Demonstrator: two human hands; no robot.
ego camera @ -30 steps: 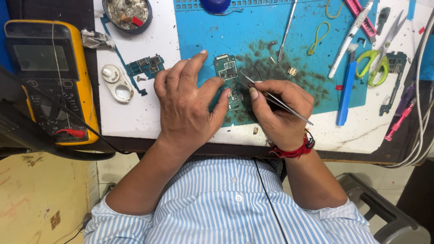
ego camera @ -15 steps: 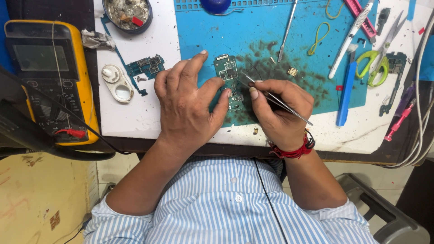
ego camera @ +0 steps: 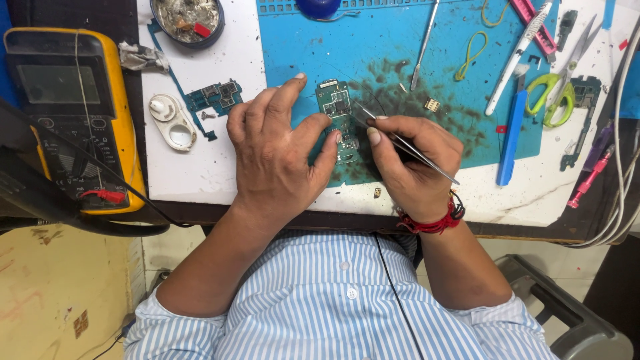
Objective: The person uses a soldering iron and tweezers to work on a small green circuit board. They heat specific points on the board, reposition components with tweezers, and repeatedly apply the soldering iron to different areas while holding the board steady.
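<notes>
Head view: a green board (ego camera: 338, 120) lies on the blue mat (ego camera: 427, 60), its long axis running away from the person, between the two hands. The left hand (ego camera: 277, 157) rests flat beside the board, fingers spread and gripping nothing; its thumb and forefinger touch the board's left edge and pin it. The right hand (ego camera: 417, 167) sits just right of the board, fingers pinched shut on tweezers (ego camera: 403, 143) whose tips point left and up onto the board's upper right edge. Both hands are equally close to the board. Left of the board, off the mat, stands a yellow multimeter (ego camera: 73, 113); right of it lie a blue tool (ego camera: 511, 137) and green scissors (ego camera: 557, 93).
</notes>
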